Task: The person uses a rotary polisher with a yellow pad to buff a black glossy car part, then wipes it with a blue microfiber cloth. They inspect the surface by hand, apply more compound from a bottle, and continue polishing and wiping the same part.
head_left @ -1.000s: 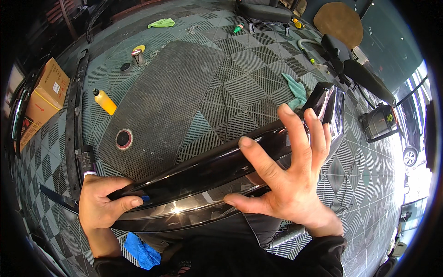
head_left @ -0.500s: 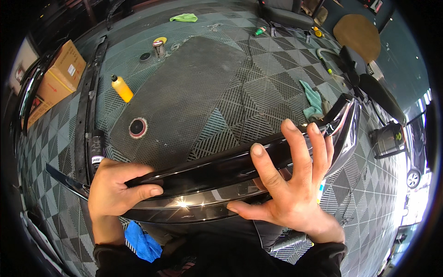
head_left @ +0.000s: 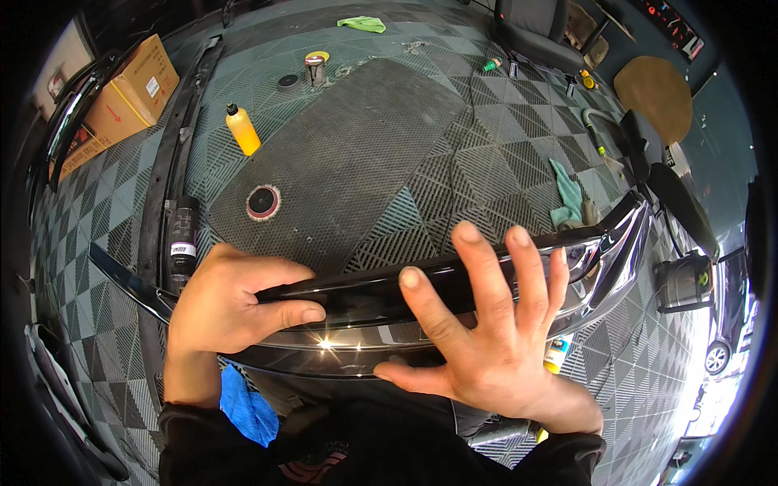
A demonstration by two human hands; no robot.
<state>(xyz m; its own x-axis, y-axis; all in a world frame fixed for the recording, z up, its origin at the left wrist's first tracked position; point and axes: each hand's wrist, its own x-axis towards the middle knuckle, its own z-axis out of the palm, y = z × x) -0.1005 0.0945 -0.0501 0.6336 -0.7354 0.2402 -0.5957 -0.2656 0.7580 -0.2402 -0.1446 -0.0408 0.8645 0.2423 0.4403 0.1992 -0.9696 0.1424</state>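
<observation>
A long, curved, glossy black car trim panel (head_left: 365,301) lies across in front of me, close to my body. My left hand (head_left: 223,304) grips its left part, with the thumb on the face and the fingers hidden behind the upper edge. Spread wide, my right hand (head_left: 498,348) is over the middle and right of the panel. Its fingers point away from me and its thumb reaches left along the lower strip. Whether the palm presses on the surface is hidden. Bright lights reflect in the strip between the hands.
On the tiled floor, a dark mat (head_left: 348,146) carries a round polishing pad (head_left: 263,202). Nearby are a yellow bottle (head_left: 242,130), a black bottle (head_left: 184,235) and a metal can (head_left: 314,71). A blue cloth (head_left: 247,409) lies near my left forearm. A cardboard box (head_left: 134,89) stands left, a stool (head_left: 539,36) far right.
My right hand has slid left along the panel, fingers still spread. The left hand keeps its grip. The whole view has shifted, so the floor things appear further right.
</observation>
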